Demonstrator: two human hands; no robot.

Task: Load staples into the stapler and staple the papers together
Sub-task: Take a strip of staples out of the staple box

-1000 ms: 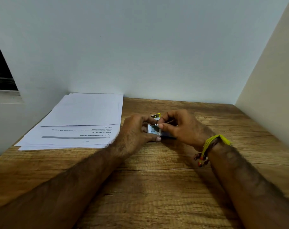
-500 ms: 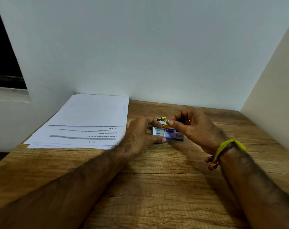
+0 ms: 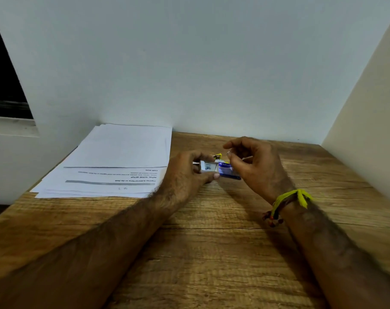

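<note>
A small staple box lies on the wooden table between my hands, its white inner tray (image 3: 207, 167) slid out of the blue sleeve (image 3: 228, 171). My left hand (image 3: 185, 172) grips the tray end with thumb and fingers. Lifted just above the sleeve, my right hand (image 3: 254, 166) pinches a thin silvery strip of staples (image 3: 247, 158) between curled fingers. A yellow and black piece (image 3: 217, 156), apparently the stapler, pokes out behind the box and is mostly hidden. The stack of white papers (image 3: 122, 152) lies at the left, against the wall.
A white wall closes the back of the table (image 3: 211, 241) and a cream panel (image 3: 368, 108) closes its right side. The papers overhang the table's left edge. A yellow thread band (image 3: 290, 198) circles my right wrist.
My right hand has lifted off the box and drawn up and to the right with the strip. The blue sleeve now shows. My left hand keeps its grip on the tray.
</note>
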